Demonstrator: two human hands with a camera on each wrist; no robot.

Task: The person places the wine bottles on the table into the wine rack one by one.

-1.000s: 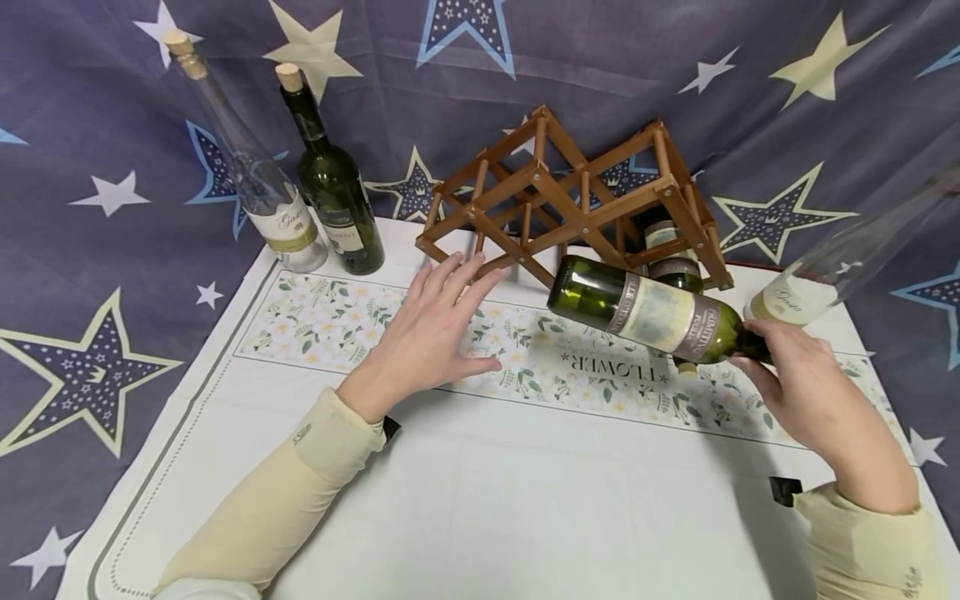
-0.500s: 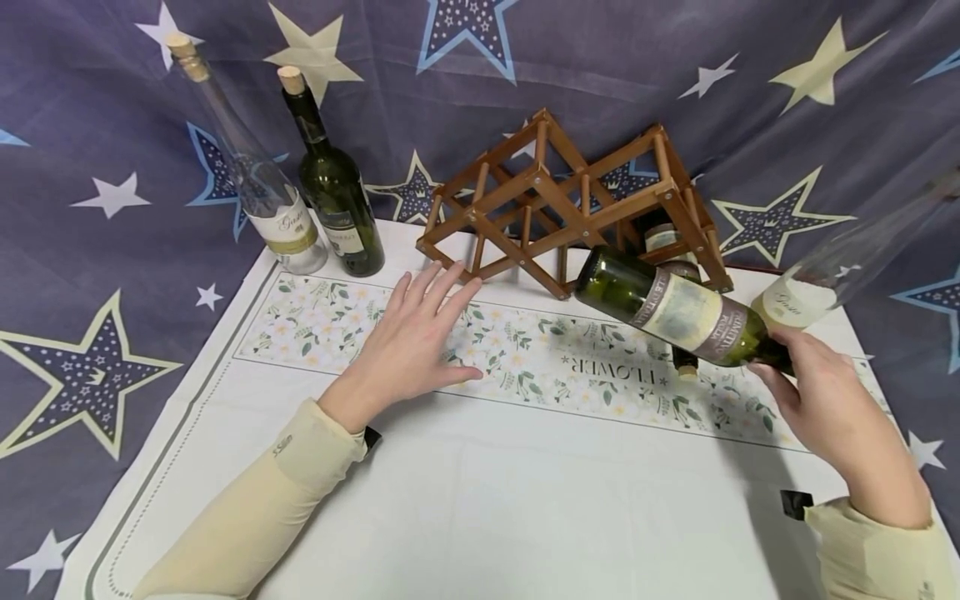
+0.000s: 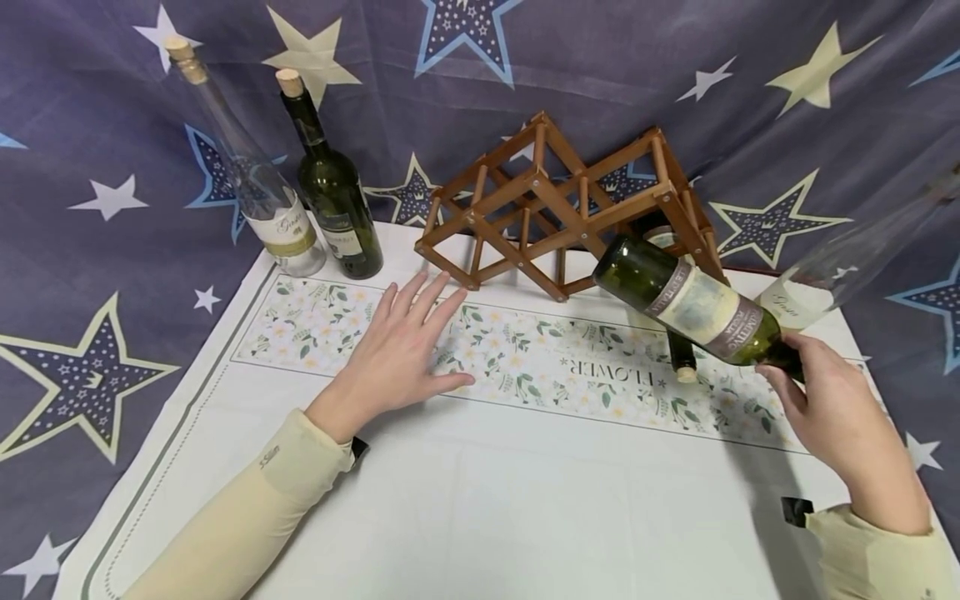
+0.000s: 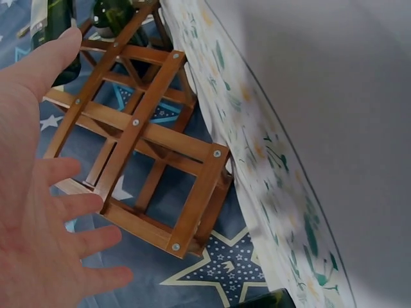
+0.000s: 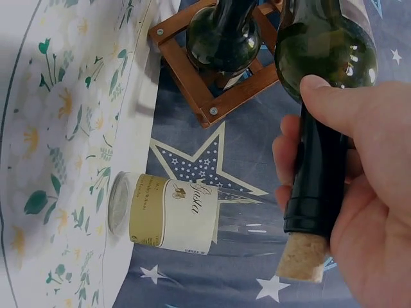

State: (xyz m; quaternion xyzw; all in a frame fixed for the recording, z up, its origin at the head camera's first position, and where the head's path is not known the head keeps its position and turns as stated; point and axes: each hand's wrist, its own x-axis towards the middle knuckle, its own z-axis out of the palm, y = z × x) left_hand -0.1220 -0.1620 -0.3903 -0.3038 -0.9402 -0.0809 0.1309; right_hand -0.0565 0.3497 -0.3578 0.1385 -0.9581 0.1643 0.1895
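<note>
The bench, covered in white cloth with a floral strip, carries a wooden rack of thin bars joined by small metal fasteners; it looks light and stiff, and would probably shift if knocked. Up in front of the rack's right side is the green bottle, its base towards the rack and its neck towards the person; whether it touches the wood I cannot tell. Being glass, it should be rigid, smooth and breakable, likely slippery on the bare shoulder, and weighted towards the wide body; I cannot tell how much it contains. Another bottle lies in the rack just behind, so glass could knock on glass there. The right hand holds the green bottle by its neck alone, which probably leaves the heavy end hard to steady. The left hand holds nothing, fingers spread wide near the rack's left end; it could support the body under the paper label, likely the best friction. The neck gives a narrow, sure wrap for fingers. Its cork looks soft and might work loose, so better not gripped.
</note>
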